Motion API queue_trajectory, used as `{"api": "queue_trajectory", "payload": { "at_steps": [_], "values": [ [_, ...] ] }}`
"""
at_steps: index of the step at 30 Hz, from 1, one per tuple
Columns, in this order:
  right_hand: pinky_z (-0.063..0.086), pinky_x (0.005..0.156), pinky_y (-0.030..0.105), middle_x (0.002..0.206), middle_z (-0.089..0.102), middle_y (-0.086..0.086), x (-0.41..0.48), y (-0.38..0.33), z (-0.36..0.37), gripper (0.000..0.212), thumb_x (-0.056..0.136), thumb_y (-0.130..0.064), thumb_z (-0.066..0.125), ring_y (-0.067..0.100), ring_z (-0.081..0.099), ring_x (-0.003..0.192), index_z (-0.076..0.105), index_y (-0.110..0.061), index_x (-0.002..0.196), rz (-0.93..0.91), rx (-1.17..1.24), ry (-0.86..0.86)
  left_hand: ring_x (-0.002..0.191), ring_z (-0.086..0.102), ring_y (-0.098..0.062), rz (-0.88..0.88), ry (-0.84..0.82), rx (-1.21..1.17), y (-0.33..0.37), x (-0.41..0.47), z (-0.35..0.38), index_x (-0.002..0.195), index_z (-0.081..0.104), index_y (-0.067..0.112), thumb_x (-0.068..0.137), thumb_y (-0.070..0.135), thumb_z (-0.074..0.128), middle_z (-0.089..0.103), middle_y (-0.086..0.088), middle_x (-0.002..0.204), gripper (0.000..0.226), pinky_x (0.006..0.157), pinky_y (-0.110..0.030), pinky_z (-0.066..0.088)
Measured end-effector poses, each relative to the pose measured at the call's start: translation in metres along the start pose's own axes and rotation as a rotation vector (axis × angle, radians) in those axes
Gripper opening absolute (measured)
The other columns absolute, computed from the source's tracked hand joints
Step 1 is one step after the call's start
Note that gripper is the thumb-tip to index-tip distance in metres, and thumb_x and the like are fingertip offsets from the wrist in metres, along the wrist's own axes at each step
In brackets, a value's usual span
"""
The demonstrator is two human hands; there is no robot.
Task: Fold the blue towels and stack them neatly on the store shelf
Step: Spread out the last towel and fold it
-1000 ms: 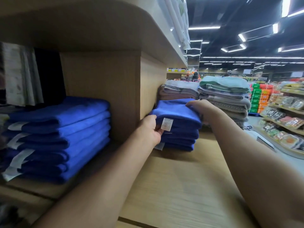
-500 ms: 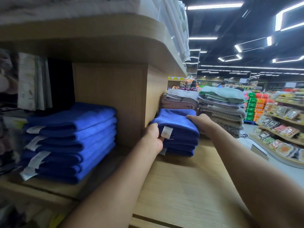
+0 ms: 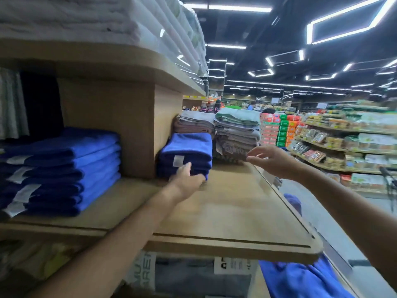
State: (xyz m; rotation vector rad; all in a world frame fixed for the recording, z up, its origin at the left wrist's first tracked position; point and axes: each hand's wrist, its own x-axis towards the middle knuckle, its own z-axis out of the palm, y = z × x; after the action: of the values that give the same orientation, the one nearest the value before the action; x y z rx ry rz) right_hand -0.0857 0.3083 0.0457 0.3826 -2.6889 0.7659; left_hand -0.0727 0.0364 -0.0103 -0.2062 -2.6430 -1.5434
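We see a wooden shelf (image 3: 236, 211) in a supermarket aisle under ceiling strip lights (image 3: 343, 20). A small stack of folded blue towels (image 3: 187, 151) stands far back against the upright divider (image 3: 129, 125). A taller blue stack (image 3: 64, 168) fills the left bay. The left hand (image 3: 187, 179) touches the small stack's near face, its grip slack. The right hand (image 3: 272, 159) hovers to the right, its grip spread and empty. Grey towels (image 3: 236, 134) lie farther back, and loose blue cloth (image 3: 300, 280) lies below the shelf's near right corner.

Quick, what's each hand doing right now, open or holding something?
Left hand: open, fingers touching the small blue towel stack.
Right hand: open, in the air, holding nothing.
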Motion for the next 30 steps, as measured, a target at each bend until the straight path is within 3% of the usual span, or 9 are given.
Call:
{"api": "queue_trajectory", "payload": {
  "at_steps": [4, 6, 10, 12, 14, 18, 22, 27, 30],
  "values": [
    [0.051, 0.068, 0.016, 0.100, 0.074, -0.006, -0.056, 0.051, -0.021, 0.018, 0.101, -0.028, 0.061, 0.000, 0.070, 0.086, 0.073, -0.020, 0.111, 0.153, 0.136, 0.112, 0.153, 0.011, -0.019, 0.198, -0.340, 0.646, 0.009, -0.054, 0.043, 0.143, 0.031, 0.050, 0.098, 0.063, 0.032, 0.020, 0.009, 0.164, 0.047, 0.119, -0.062, 0.008],
    [0.049, 0.068, 0.020, 0.101, 0.074, 0.000, -0.082, 0.080, -0.018, 0.021, 0.102, -0.026, 0.058, 0.009, 0.069, 0.086, 0.072, -0.015, 0.113, 0.269, 0.183, 0.169, 0.153, 0.009, -0.018, 0.250, -0.380, 0.810, 0.009, -0.068, 0.060, 0.139, 0.025, 0.054, 0.096, 0.069, 0.025, 0.020, 0.010, 0.164, 0.046, 0.116, -0.069, 0.004],
    [0.050, 0.058, 0.021, 0.097, 0.072, 0.010, -0.129, 0.135, 0.019, 0.017, 0.098, -0.016, 0.061, 0.020, 0.067, 0.078, 0.073, -0.007, 0.107, 0.537, 0.175, 0.142, 0.154, 0.007, -0.012, 0.228, -0.320, 0.833, 0.005, -0.073, 0.067, 0.155, 0.019, 0.046, 0.092, 0.075, 0.018, 0.013, 0.018, 0.166, 0.069, 0.118, -0.063, 0.002],
    [0.055, 0.070, 0.030, 0.098, 0.071, 0.008, -0.152, 0.153, 0.047, 0.018, 0.093, -0.019, 0.065, 0.023, 0.067, 0.082, 0.070, -0.010, 0.108, 0.601, 0.108, -0.004, 0.154, 0.009, -0.012, 0.240, -0.314, 0.855, 0.003, -0.073, 0.066, 0.155, 0.017, 0.047, 0.091, 0.075, 0.017, 0.012, 0.018, 0.166, 0.069, 0.119, -0.063, 0.003],
    [0.049, 0.072, 0.030, 0.091, 0.069, 0.008, -0.170, 0.164, 0.072, 0.027, 0.088, -0.020, 0.068, 0.018, 0.061, 0.074, 0.067, -0.006, 0.111, 0.603, 0.056, -0.094, 0.154, 0.011, -0.011, 0.245, -0.301, 0.856, 0.003, -0.073, 0.065, 0.155, 0.017, 0.046, 0.092, 0.075, 0.017, 0.013, 0.018, 0.166, 0.070, 0.120, -0.062, 0.005],
    [0.049, 0.073, 0.032, 0.100, 0.074, 0.010, -0.183, 0.176, 0.095, 0.029, 0.083, -0.028, 0.069, 0.021, 0.065, 0.085, 0.069, -0.010, 0.106, 0.647, -0.115, -0.053, 0.154, 0.009, -0.010, 0.240, -0.287, 0.843, 0.003, -0.075, 0.065, 0.156, 0.017, 0.047, 0.093, 0.074, 0.018, 0.012, 0.019, 0.166, 0.069, 0.122, -0.060, 0.005],
    [0.059, 0.079, 0.040, 0.086, 0.074, 0.000, -0.176, 0.178, 0.085, 0.021, 0.081, -0.034, 0.065, 0.020, 0.068, 0.085, 0.076, -0.017, 0.085, 0.682, -0.191, -0.008, 0.154, 0.008, -0.008, 0.244, -0.285, 0.826, 0.004, -0.078, 0.064, 0.156, 0.017, 0.048, 0.094, 0.074, 0.020, 0.011, 0.021, 0.166, 0.066, 0.123, -0.059, 0.003],
    [0.046, 0.065, 0.037, 0.078, 0.067, 0.013, -0.152, 0.169, 0.058, 0.033, 0.097, -0.029, 0.052, 0.027, 0.060, 0.073, 0.062, -0.002, 0.080, 0.648, 0.024, 0.110, 0.154, 0.007, -0.006, 0.254, -0.289, 0.804, -0.001, -0.075, 0.063, 0.155, 0.016, 0.050, 0.093, 0.076, 0.019, 0.010, 0.022, 0.166, 0.068, 0.123, -0.056, 0.001],
    [0.045, 0.064, 0.035, 0.079, 0.064, 0.015, -0.142, 0.154, 0.034, 0.030, 0.102, -0.024, 0.050, 0.023, 0.058, 0.069, 0.062, -0.003, 0.084, 0.652, 0.381, 0.197, 0.153, 0.009, -0.006, 0.252, -0.273, 0.798, -0.003, -0.073, 0.064, 0.154, 0.017, 0.050, 0.091, 0.078, 0.019, 0.012, 0.022, 0.165, 0.069, 0.123, -0.056, 0.003]
  ]
}}
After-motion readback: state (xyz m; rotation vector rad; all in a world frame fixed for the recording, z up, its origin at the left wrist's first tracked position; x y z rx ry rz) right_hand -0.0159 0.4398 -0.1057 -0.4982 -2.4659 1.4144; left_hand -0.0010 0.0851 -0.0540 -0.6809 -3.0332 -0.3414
